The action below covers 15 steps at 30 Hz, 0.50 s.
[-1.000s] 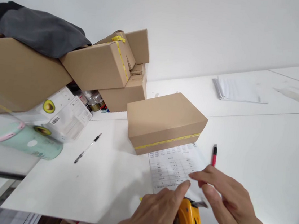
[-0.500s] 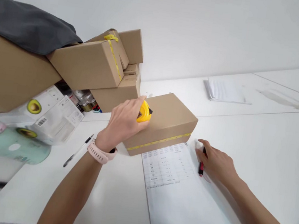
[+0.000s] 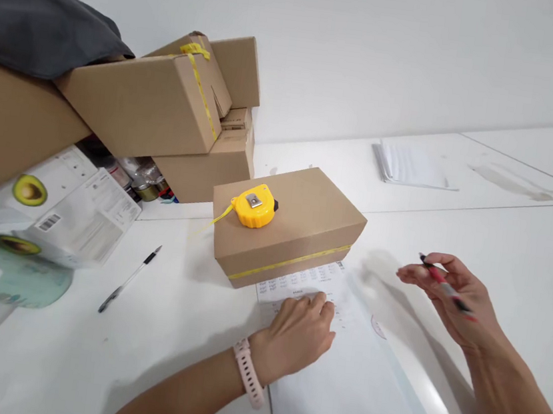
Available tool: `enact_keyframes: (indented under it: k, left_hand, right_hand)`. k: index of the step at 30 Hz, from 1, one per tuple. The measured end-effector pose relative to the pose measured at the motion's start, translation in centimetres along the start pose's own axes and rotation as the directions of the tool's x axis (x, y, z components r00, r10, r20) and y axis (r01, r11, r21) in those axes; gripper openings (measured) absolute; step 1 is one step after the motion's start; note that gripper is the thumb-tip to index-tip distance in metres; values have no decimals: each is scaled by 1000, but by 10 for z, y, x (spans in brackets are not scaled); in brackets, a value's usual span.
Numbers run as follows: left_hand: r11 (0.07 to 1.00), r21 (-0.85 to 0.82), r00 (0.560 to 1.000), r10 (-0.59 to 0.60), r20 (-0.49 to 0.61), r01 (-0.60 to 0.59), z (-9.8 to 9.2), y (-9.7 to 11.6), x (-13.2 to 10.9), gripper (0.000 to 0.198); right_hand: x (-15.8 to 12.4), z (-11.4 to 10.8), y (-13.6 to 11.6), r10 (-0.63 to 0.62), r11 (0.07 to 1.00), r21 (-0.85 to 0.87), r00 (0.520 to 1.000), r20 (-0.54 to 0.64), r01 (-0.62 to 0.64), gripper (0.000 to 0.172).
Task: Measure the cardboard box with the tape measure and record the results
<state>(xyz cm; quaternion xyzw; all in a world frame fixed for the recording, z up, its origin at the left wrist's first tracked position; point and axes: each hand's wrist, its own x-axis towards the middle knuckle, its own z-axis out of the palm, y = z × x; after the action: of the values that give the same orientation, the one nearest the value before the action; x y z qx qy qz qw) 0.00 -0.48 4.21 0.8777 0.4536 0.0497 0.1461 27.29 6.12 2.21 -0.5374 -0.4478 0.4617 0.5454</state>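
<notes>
My left hand (image 3: pixel 298 334), a pink watch band on its wrist, rests on the printed sheet (image 3: pixel 329 388) with fingers curled under and their tips hidden. My right hand (image 3: pixel 461 297) is raised over the table to the right of the sheet, pinching a red and black pen (image 3: pixel 443 281), slightly blurred. Beyond my left hand, a closed brown cardboard box (image 3: pixel 307 204) with a yellow strip along its near side covers the sheet's far edge. On top of that box lies a yellow tape measure (image 3: pixel 255 206), a short end of its tape hanging past the left edge.
A clear pen with black ends (image 3: pixel 130 278) lies on the table at left. Behind it are stacked cardboard boxes (image 3: pixel 143 103), a dark cloth (image 3: pixel 42 17), an avocado-printed carton (image 3: pixel 74 209) and a pale green item (image 3: pixel 30 277). Papers (image 3: pixel 410 163) lie near the wall.
My left hand has let go of the tape measure, left on the box, and moved down onto the sheet. My right hand has lifted the pen off the table and moved right.
</notes>
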Motion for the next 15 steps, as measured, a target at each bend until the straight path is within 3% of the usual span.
enact_keyframes:
  k: [4,8,12,15]
  left_hand:
    - [999,-2,995,-38,96,39,15,0,14,59]
    - [995,98,993,-28,111,17,19,-1,17,64]
    - [986,167,998,-16,56,6,27,-2,15,63]
    - [983,183,1000,-7,-1,7,30,-3,16,60]
  right_hand:
    - [-12,24,2,44,997,-65,991,130,-36,40]
    - [-15,48,11,136,989,-106,938,320,-108,52]
    - [-8,68,26,212,971,-171,933,289,-168,60]
    - [-3,78,37,185,973,-181,951,247,-142,59]
